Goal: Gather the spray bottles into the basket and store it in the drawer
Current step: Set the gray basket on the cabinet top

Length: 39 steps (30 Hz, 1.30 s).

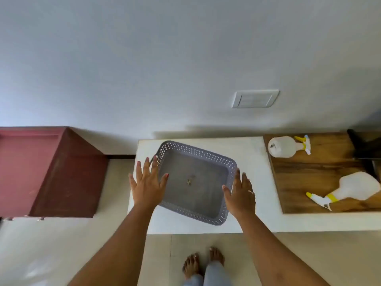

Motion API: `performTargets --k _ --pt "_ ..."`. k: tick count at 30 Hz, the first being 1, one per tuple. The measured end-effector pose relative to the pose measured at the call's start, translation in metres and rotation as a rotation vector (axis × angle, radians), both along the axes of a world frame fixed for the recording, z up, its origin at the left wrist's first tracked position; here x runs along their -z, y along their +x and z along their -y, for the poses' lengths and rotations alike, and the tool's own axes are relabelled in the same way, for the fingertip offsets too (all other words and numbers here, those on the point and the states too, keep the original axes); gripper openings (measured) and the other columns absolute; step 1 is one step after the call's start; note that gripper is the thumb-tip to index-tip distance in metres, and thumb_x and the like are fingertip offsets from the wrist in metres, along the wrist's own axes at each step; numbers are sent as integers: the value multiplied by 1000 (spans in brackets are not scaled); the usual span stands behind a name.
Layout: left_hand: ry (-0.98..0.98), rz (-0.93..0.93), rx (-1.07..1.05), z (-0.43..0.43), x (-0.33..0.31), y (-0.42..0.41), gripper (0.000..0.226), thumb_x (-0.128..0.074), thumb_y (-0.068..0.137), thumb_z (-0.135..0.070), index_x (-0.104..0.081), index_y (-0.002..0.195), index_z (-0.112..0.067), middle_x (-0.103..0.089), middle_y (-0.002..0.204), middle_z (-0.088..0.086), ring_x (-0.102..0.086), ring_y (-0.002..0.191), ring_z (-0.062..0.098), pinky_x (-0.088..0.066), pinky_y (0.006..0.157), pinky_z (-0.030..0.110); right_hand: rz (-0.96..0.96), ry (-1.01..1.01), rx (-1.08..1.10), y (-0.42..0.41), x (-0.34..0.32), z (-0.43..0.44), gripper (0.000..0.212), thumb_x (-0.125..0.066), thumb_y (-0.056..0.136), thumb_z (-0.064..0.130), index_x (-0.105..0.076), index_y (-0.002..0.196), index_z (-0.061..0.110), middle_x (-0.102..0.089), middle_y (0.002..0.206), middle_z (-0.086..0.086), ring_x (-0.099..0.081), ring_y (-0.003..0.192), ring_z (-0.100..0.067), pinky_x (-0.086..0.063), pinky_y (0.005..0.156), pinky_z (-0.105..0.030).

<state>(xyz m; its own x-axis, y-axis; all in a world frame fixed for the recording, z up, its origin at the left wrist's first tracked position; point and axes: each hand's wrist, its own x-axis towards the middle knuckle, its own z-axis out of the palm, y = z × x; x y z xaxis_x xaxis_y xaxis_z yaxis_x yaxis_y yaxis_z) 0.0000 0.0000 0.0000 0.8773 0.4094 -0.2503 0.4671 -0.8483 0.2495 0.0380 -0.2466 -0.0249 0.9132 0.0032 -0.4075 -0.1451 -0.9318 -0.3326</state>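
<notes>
A grey perforated basket [221, 162] lies on the white counter [253, 162], turned at an angle, with nothing but a small speck inside. My left hand [147, 182] hovers over its left rim with fingers spread. At the basket's right rim my right hand [240, 195] is also spread and holds nothing. Two white spray bottles with yellow triggers lie on their sides on a wooden board [309, 174] to the right: one [285, 146] at the back, one [350, 188] nearer the front. No drawer is seen.
A dark red cabinet [47, 172] stands to the left across a gap of tiled floor. A dark object [367, 145] sits at the board's far right. A white switch plate [254, 99] is on the wall. My bare feet [203, 263] stand before the counter.
</notes>
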Motion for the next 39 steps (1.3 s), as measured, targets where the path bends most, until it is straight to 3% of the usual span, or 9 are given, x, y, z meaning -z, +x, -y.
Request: performTargets --k 3,6,12,15,17,20,27,34,39 --pt "-8 -77 -69 -16 33 18 66 -30 95 -53 -7 151 -27 -6 161 -1 4 148 24 -3 117 53 -74 56 171 11 34 1 76 -41 96 43 4 150 15 -3 160 -11 -14 146 -31 -27 114 -45" --pt "-96 -121 -142 -26 57 33 67 -32 95 -51 -8 151 -24 -6 161 1 2 148 26 -5 117 54 -143 158 303 13 57 1 74 -43 97 31 5 150 9 -2 160 -14 -14 146 -33 -22 115 -44" --pt "-273 -202 -273 -42 86 57 68 -33 96 -48 -7 151 -19 -10 160 7 -9 147 30 -11 118 54 -148 321 418 15 89 -4 65 -38 98 10 1 150 7 -7 159 -14 -16 146 -33 -21 117 -44" --pt "-456 -145 -376 -44 95 61 68 -38 97 -43 -9 151 -15 -18 157 13 -20 144 34 -18 117 52 -139 354 446 17 95 -6 69 -44 95 3 -3 150 7 -17 157 -16 -26 142 -36 -29 114 -45" --pt "-532 -51 -440 -45 95 63 59 -42 97 -35 -23 147 -9 -34 149 18 -35 136 36 -30 110 45 -128 359 465 21 95 -8 71 -49 94 4 -5 150 8 -30 152 -17 -38 135 -38 -37 108 -45" --pt "-642 -8 -579 -46 91 66 47 -43 97 -34 -41 135 -6 -52 130 15 -51 118 34 -41 94 39 -84 332 456 30 96 -10 68 -49 93 1 -12 150 12 -42 146 -16 -47 128 -37 -45 101 -46" --pt "-831 58 -832 -51 100 50 53 -41 88 -50 -48 124 -12 -60 120 14 -59 108 33 -48 96 53 -26 293 287 70 93 -8 67 -47 91 -5 -20 149 18 -47 143 -13 -53 122 -38 -50 98 -48" --pt "-867 107 -919 -49 114 32 59 -42 80 -56 -51 121 -15 -61 120 15 -60 108 34 -48 96 54 -59 277 236 82 100 -9 67 -43 90 -10 -22 148 16 -50 139 -15 -55 118 -39 -48 98 -47" --pt "-825 137 -903 -45 109 32 50 -41 91 -47 -49 124 -11 -60 120 13 -59 107 31 -48 97 48 -54 284 217 83 105 -9 68 -45 90 -9 -21 148 15 -49 140 -15 -54 120 -39 -48 99 -49"
